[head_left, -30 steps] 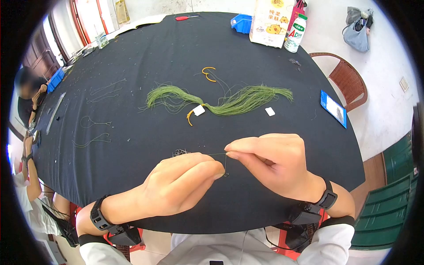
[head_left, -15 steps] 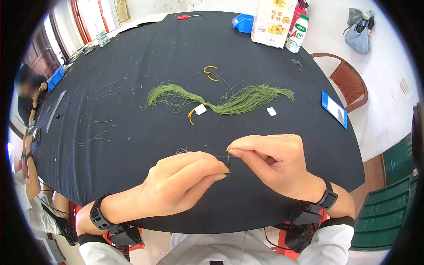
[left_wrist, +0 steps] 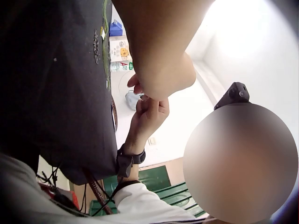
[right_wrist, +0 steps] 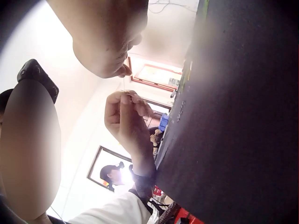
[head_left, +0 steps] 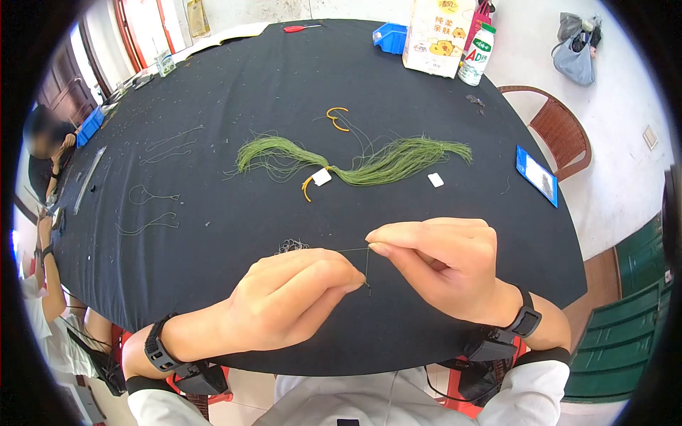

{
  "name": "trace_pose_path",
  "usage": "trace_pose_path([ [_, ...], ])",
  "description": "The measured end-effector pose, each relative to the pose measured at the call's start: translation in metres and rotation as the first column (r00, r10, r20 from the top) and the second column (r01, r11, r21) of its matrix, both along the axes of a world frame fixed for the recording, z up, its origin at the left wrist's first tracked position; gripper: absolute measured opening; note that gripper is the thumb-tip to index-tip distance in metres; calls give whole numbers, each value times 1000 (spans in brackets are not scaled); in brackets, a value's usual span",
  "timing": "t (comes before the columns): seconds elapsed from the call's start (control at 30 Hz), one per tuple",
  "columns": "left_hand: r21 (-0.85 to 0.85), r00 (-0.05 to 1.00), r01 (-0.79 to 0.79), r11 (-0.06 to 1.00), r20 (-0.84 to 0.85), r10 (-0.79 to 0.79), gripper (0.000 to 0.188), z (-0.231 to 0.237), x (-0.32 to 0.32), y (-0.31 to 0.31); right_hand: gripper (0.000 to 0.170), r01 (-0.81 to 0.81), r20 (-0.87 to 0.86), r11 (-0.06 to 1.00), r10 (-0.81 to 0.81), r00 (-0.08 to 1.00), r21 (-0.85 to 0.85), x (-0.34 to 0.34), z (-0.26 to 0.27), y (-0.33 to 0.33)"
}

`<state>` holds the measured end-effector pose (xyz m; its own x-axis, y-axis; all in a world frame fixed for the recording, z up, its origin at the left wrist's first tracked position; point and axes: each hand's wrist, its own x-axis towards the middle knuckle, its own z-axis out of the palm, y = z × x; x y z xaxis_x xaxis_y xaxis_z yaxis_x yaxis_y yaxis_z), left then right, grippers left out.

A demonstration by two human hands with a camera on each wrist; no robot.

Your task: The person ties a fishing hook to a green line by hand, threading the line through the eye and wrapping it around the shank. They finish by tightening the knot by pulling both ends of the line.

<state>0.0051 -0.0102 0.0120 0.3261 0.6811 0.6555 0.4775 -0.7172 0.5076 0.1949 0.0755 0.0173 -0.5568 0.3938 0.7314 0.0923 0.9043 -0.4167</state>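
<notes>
Close above the near part of the black-covered table (head_left: pixel 426 326), both hands work on a thin green line (head_left: pixel 367 265). The left hand (head_left: pixel 295 295) pinches it between thumb and forefinger, with a tiny dark tip at the fingertips whose kind I cannot tell. The right hand (head_left: pixel 447 259) pinches the line a little higher and to the right, thumb against forefinger. One stretch of line runs upright between the hands, another sideways behind the left knuckles. Just beyond the left hand lies a heap of small metal wire pieces (head_left: pixel 292 246), partly hidden.
A tied bundle of green line (head_left: pixel 383 165) lies mid-table, beside yellow ties (head_left: pixel 337 119) and a white tag (head_left: pixel 435 180). Separate looped lengths (head_left: pixel 153 226) lie left. Farther off stand a blue bin (head_left: pixel 390 37), a tissue pack (head_left: pixel 439 39) and a bottle (head_left: pixel 476 55). Other people sit left.
Both hands stay almost in place, still pinching the line. The left fingertips shift slightly, and the dark tip beside them shows differently. The things on the table have not moved.
</notes>
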Motion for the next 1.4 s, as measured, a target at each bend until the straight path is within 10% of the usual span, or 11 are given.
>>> trace_pose_path([
  [0.77, -2, 993, -112, 994, 31, 112, 19, 0, 0, 1, 9, -45, 44, 953, 61, 997, -300, 3, 5, -5],
  [1.4, 101, 998, -34, 994, -51, 40, 26, 0, 0, -1, 10, -45, 19, 972, 51, 999, -229, 1, 6, -5],
])
